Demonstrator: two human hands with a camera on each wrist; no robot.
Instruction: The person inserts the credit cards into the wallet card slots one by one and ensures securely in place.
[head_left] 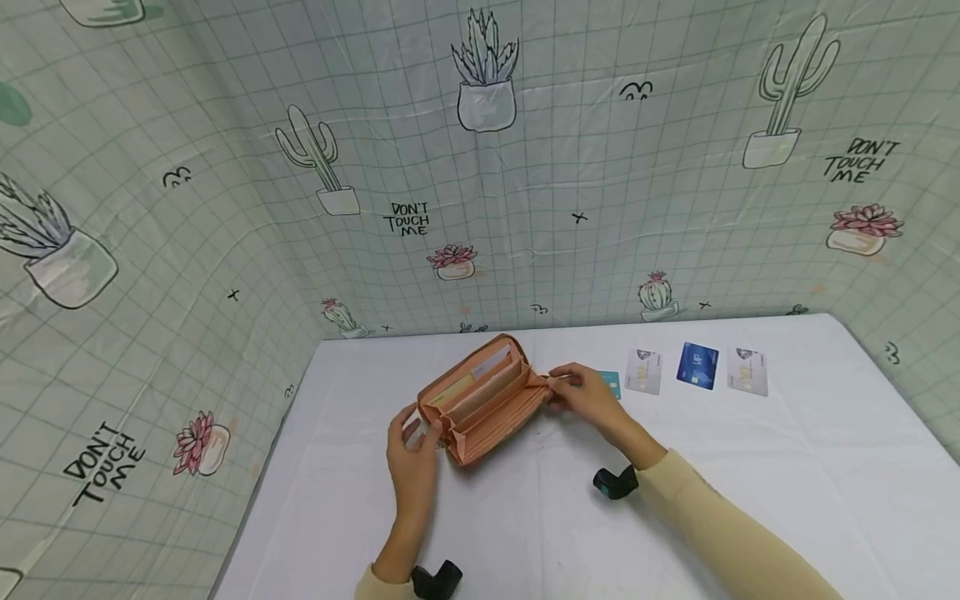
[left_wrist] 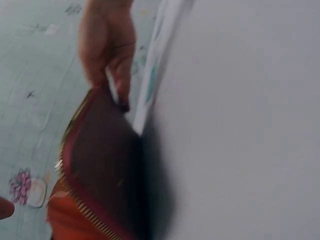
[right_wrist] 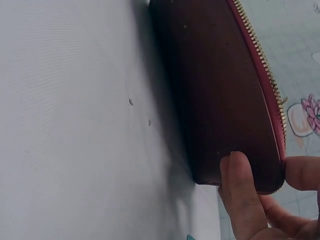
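Observation:
An unzipped wallet point(head_left: 487, 400) stands tilted on the white table, its orange compartments facing up. Slips or cards show in its back pockets. The wrist views show its dark brownish-red outside point(right_wrist: 215, 95) and gold zipper teeth point(left_wrist: 87, 212). At the wallet's left end, my left hand point(head_left: 412, 458) holds the edge with thumb and curved fingers; only a fingertip of it shows in the left wrist view. My right hand point(head_left: 592, 400) pinches the right end corner, with fingers point(right_wrist: 242, 185) on the outer face and the thumb at the zipper edge.
Right of the wallet lie a teal card point(head_left: 611, 383) partly covered by my right hand, a silver card point(head_left: 643, 372), a blue card point(head_left: 697, 365) and another silver card point(head_left: 747, 372). A printed cloth point(head_left: 525, 183) hangs behind and beside the white table point(head_left: 337, 483).

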